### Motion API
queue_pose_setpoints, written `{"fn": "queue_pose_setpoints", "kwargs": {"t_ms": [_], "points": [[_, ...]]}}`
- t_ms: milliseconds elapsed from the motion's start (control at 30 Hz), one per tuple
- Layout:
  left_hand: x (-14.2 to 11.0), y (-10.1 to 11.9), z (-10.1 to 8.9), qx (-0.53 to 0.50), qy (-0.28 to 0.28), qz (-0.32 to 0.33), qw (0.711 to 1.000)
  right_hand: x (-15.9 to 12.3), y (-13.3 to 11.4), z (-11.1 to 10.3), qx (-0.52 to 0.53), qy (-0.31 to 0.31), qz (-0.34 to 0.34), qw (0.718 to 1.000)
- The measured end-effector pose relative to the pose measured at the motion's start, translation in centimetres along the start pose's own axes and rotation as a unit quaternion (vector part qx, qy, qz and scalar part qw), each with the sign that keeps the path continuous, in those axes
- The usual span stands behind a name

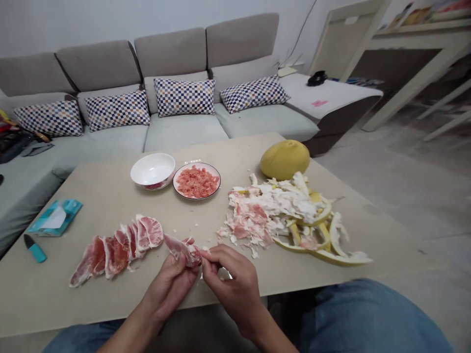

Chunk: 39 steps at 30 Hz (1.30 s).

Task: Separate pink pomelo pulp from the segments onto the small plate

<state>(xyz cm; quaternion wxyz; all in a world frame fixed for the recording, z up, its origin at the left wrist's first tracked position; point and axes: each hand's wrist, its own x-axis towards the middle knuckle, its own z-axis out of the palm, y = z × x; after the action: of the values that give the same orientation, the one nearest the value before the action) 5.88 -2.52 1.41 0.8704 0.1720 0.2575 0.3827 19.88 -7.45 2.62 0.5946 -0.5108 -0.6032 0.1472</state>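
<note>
A: Left to right, what could go wrong?
B: The left hand is closed round a fruit segment, held up by the near edge of the bench; too firm a squeeze could crush it and let juice run; the right hand pinches the segment's right end between thumb and forefinger, and a hard tug there could tear the flesh and scatter bits.
A: What else is around?
B: At far left a teal tool, perhaps a knife, lies beside a tissue packet; next comes a row of segments, its right end just beside the held one; farther back stand a white bowl and, just right of it, a plate of loose pulp.
A: Anything in the way?
B: The scrap heap, pith and peel, spreads near the right hand; a careless swing could push scraps about; a whole yellow fruit sits behind it, and being round, might roll if bumped.
</note>
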Motion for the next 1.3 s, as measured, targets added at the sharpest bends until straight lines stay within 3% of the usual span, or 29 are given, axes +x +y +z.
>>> {"fn": "queue_pose_setpoints", "kwargs": {"t_ms": [133,233,367,433,533,667,767,867,967,1100,1200,1300], "points": [[0.0,-0.2,0.2,0.000,-0.012,-0.003,1.000,0.2,0.2,0.0,-0.037,0.022,-0.013,0.999],[0.1,0.2,0.2,-0.027,-0.030,-0.031,0.999,0.2,0.5,0.0,-0.077,0.011,-0.062,0.995],[0.0,1.0,0.3,-0.036,0.033,-0.067,0.997,0.0,0.6,0.0,-0.092,-0.053,-0.125,0.986],[-0.1,1.3,0.5,-0.025,0.072,-0.076,0.994,0.3,0.6,-0.3,-0.086,-0.061,-0.105,0.989],[-0.3,1.4,1.0,-0.015,0.100,-0.090,0.991,1.3,1.3,-1.5,-0.091,-0.010,-0.019,0.996],[-0.3,1.4,1.4,-0.025,0.079,-0.081,0.993,2.7,4.1,-4.3,-0.181,0.018,0.083,0.980],[-0.1,1.3,1.3,-0.047,0.051,-0.072,0.995,2.7,6.6,-6.3,-0.282,0.005,0.102,0.954],[0.1,1.2,1.1,-0.067,0.051,-0.070,0.994,1.8,7.4,-6.9,-0.335,0.011,0.071,0.939],[0.1,1.1,1.2,-0.080,0.073,-0.079,0.991,0.6,5.5,-5.4,-0.269,0.001,0.022,0.963],[0.0,0.8,1.3,-0.073,0.134,-0.059,0.987,-0.9,1.4,-1.0,-0.124,-0.057,-0.041,0.990],[0.0,0.5,1.1,-0.083,0.156,-0.029,0.984,-1.5,-0.1,1.6,-0.126,-0.060,-0.062,0.988],[0.1,0.3,0.7,-0.098,0.145,-0.028,0.984,-1.5,-0.1,2.6,-0.128,-0.073,-0.060,0.987]]}}
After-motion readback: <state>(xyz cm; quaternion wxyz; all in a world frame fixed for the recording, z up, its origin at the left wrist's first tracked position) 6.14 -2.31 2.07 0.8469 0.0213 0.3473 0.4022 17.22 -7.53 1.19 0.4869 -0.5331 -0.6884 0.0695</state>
